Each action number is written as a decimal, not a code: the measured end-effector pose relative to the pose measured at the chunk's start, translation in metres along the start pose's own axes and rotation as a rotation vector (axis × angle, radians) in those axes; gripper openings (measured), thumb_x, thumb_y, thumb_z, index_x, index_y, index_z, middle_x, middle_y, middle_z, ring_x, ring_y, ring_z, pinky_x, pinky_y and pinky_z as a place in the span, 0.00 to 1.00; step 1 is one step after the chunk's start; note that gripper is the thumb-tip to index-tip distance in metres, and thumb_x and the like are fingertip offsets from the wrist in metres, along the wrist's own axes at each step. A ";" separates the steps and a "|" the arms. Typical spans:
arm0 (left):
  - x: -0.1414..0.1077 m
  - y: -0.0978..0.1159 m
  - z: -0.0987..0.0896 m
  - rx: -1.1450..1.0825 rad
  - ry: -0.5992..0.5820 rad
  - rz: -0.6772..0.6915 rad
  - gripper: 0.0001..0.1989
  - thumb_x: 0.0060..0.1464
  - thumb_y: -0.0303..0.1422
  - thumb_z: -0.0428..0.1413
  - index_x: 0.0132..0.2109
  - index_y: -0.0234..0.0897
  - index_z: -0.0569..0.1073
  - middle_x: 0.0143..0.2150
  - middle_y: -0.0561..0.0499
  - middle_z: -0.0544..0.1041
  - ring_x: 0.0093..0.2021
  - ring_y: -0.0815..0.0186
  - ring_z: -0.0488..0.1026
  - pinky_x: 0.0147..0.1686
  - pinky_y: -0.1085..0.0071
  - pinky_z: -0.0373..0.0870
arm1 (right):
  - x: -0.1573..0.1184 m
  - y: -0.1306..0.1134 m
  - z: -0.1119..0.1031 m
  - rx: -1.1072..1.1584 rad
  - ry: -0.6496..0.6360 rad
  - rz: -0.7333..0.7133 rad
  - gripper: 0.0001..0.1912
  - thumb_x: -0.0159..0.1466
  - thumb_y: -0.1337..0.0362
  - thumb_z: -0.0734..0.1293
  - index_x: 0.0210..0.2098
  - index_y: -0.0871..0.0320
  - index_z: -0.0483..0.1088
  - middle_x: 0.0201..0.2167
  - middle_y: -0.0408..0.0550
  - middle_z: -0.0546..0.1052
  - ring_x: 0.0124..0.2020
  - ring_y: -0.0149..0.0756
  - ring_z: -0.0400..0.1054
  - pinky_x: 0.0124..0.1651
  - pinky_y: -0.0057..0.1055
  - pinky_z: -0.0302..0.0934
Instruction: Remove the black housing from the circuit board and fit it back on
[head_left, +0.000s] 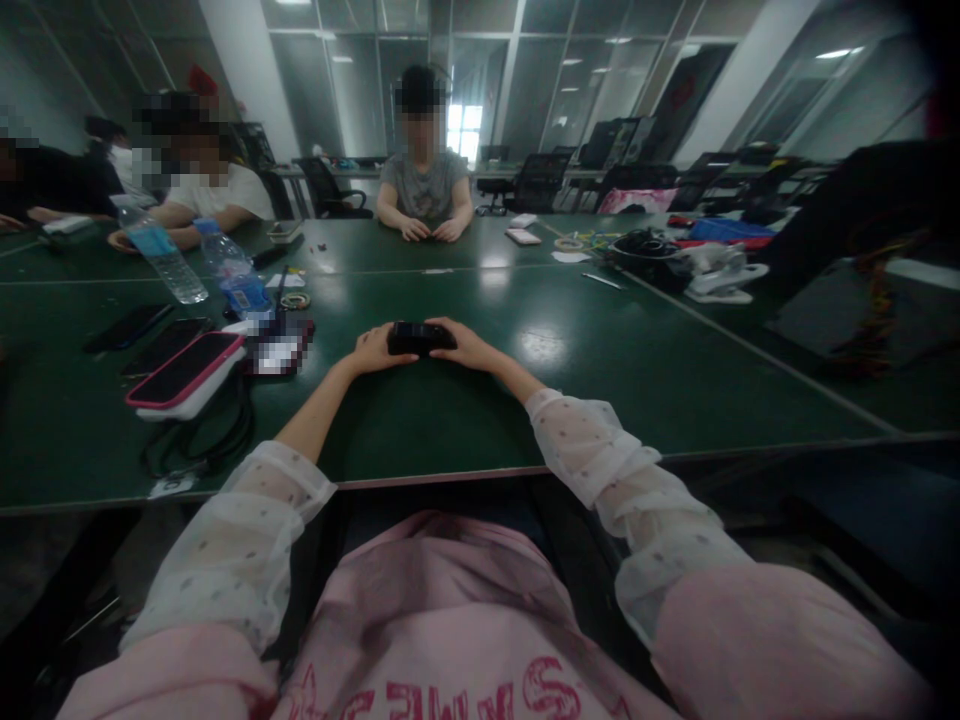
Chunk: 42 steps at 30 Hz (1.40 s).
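Note:
A small black box-shaped object (421,338) rests on or just above the green table, held between both hands; its exact kind is not clear. My left hand (381,350) grips its left end, with the thumb along the near side. At the other end, my right hand (466,345) closes on it, the thumb also toward me. The far side of the object and some fingertips are hidden. Left of my hands lie a pink-edged phone (187,368) on a white item, and a roll of tape (295,300).
Two water bottles (161,250) (234,270) and dark phones (129,328) stand or lie at the left. A pen (602,281), a black-and-white tangle of gear (720,272) and a white box (523,236) are at the right. People sit across the green table (600,360).

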<state>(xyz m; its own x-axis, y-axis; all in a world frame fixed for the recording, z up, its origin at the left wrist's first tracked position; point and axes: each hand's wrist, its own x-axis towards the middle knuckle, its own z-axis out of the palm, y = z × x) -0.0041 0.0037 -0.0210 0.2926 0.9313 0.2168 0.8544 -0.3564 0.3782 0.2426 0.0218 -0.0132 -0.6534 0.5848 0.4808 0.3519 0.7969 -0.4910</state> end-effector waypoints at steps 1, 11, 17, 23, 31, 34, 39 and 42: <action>0.000 0.000 0.000 0.009 -0.002 -0.011 0.44 0.43 0.60 0.56 0.60 0.37 0.60 0.58 0.40 0.68 0.59 0.47 0.62 0.57 0.52 0.55 | 0.000 0.000 0.000 0.007 -0.002 -0.002 0.31 0.57 0.59 0.70 0.58 0.56 0.60 0.54 0.54 0.70 0.54 0.47 0.65 0.57 0.48 0.58; 0.002 -0.001 0.002 0.048 -0.006 -0.040 0.41 0.42 0.61 0.55 0.56 0.37 0.64 0.53 0.41 0.70 0.57 0.49 0.64 0.57 0.54 0.55 | -0.001 0.001 -0.001 0.039 -0.009 0.011 0.32 0.56 0.59 0.70 0.58 0.55 0.59 0.55 0.53 0.69 0.54 0.47 0.65 0.57 0.48 0.57; 0.000 0.000 0.001 0.042 -0.017 -0.039 0.40 0.43 0.60 0.55 0.56 0.38 0.63 0.54 0.42 0.70 0.58 0.49 0.63 0.58 0.54 0.54 | -0.002 0.005 0.002 0.046 0.006 0.050 0.34 0.55 0.58 0.71 0.58 0.54 0.58 0.54 0.53 0.68 0.54 0.47 0.64 0.57 0.49 0.57; 0.000 -0.001 0.001 0.028 -0.012 -0.027 0.39 0.43 0.60 0.55 0.56 0.39 0.63 0.53 0.42 0.69 0.57 0.49 0.63 0.58 0.53 0.53 | -0.003 0.007 0.002 0.057 0.009 0.108 0.32 0.54 0.58 0.72 0.55 0.55 0.60 0.51 0.53 0.69 0.52 0.47 0.65 0.55 0.49 0.58; 0.000 0.001 0.004 0.033 0.017 -0.005 0.38 0.45 0.59 0.55 0.56 0.38 0.63 0.52 0.42 0.69 0.56 0.48 0.64 0.58 0.53 0.53 | -0.002 0.008 0.003 -0.021 0.031 0.081 0.32 0.55 0.57 0.71 0.56 0.54 0.60 0.53 0.53 0.69 0.53 0.49 0.63 0.57 0.49 0.55; 0.001 0.002 0.006 0.041 0.007 -0.010 0.39 0.46 0.58 0.55 0.57 0.37 0.62 0.53 0.41 0.68 0.57 0.48 0.62 0.58 0.52 0.52 | 0.000 0.015 0.001 -0.060 0.013 0.084 0.32 0.55 0.56 0.71 0.56 0.53 0.61 0.54 0.53 0.69 0.54 0.51 0.62 0.57 0.51 0.53; 0.018 0.000 0.001 0.031 -0.003 -0.041 0.39 0.44 0.57 0.58 0.56 0.36 0.64 0.54 0.40 0.67 0.57 0.44 0.61 0.56 0.48 0.54 | 0.006 0.033 -0.004 -0.101 0.012 0.131 0.34 0.53 0.56 0.73 0.57 0.53 0.61 0.55 0.52 0.68 0.55 0.52 0.60 0.57 0.52 0.53; 0.035 -0.004 -0.006 -0.025 -0.079 -0.021 0.39 0.39 0.55 0.62 0.54 0.34 0.66 0.52 0.40 0.68 0.54 0.45 0.63 0.53 0.50 0.59 | 0.007 0.041 -0.006 -0.085 0.041 0.127 0.35 0.54 0.56 0.72 0.58 0.53 0.59 0.55 0.52 0.68 0.55 0.51 0.60 0.56 0.51 0.55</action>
<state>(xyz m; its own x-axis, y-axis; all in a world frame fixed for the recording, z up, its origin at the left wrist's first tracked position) 0.0000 0.0369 -0.0100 0.3084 0.9414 0.1367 0.8501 -0.3372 0.4044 0.2564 0.0599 -0.0255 -0.5728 0.6861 0.4484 0.4868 0.7249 -0.4873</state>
